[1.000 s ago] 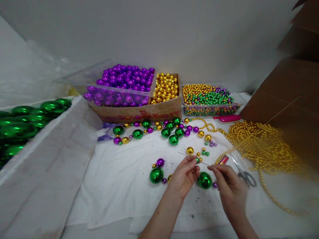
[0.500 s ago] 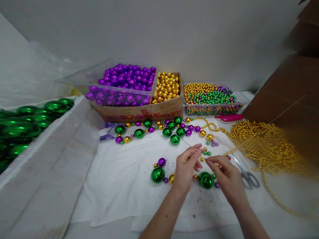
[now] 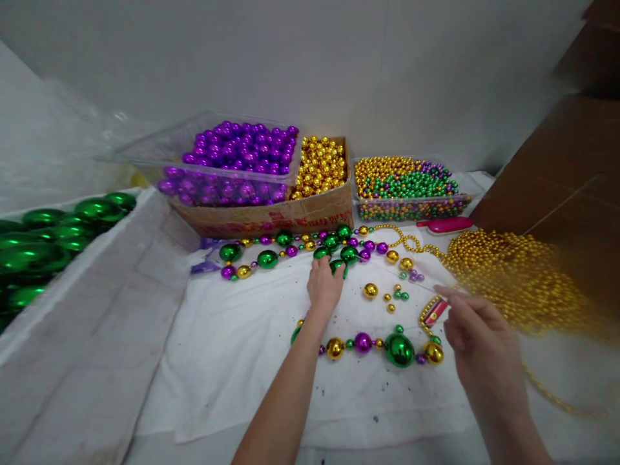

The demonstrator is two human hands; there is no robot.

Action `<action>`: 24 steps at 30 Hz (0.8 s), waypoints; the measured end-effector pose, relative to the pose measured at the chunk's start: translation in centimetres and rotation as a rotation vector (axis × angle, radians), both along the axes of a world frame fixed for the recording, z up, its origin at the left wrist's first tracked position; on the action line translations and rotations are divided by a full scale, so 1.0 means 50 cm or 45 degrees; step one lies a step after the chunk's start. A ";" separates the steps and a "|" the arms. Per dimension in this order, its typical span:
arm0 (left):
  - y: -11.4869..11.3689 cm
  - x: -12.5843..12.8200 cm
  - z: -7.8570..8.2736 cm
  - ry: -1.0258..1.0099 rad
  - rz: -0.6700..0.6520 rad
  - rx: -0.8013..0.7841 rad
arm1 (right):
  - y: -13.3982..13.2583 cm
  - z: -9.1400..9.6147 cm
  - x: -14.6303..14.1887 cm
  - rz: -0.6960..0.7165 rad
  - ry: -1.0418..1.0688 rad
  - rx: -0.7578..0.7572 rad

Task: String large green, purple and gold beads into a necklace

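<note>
My left hand (image 3: 325, 285) reaches to a cluster of large shiny green beads (image 3: 349, 255), its fingers and thumb closed around one green bead (image 3: 338, 265). Off to the right, my right hand (image 3: 477, 329) pinches a thin wire-like needle (image 3: 429, 286) that slants up and left toward the cluster. On the white cloth (image 3: 232, 361) below lies a strand of gold, purple and green beads, with a big green bead (image 3: 400, 349) and a purple bead (image 3: 363, 342). My left forearm covers the strand's left part. Loose beads, including a gold bead (image 3: 371, 291), rest between my hands.
Behind stand a clear tub of purple beads (image 3: 242, 152), a cardboard box of gold beads (image 3: 320, 165) and a tray of small mixed beads (image 3: 407, 184). A pile of gold bead chain (image 3: 513, 284) lies right. A foam box (image 3: 111, 310) of green balls stands left.
My left hand has moved left and forward to the green beads. My right hand has drawn back to the right with the needle. A loose gold bead and the strand's right end now show.
</note>
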State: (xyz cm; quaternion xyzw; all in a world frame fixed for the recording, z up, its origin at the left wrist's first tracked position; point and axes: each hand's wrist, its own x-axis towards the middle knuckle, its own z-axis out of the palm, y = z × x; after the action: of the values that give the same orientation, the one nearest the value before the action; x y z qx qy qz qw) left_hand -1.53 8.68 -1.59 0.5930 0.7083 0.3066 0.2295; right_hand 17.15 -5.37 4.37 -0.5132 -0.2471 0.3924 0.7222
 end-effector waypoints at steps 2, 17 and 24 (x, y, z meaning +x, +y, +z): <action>0.025 -0.002 -0.006 0.059 -0.019 -0.078 | -0.007 0.006 -0.004 0.061 0.038 -0.006; -0.141 -0.076 0.044 -1.982 -0.074 -0.667 | -0.054 0.060 -0.024 -0.218 -0.435 -0.078; -0.172 -0.043 0.026 -2.197 0.068 -0.715 | -0.079 0.083 -0.070 -0.264 -0.835 0.017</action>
State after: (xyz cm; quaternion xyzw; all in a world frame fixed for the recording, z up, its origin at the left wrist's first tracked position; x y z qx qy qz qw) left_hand -3.67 0.09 -0.32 0.0631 0.3528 0.4657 0.8092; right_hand 13.63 -9.32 8.51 -0.6296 -0.4152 0.1295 0.6438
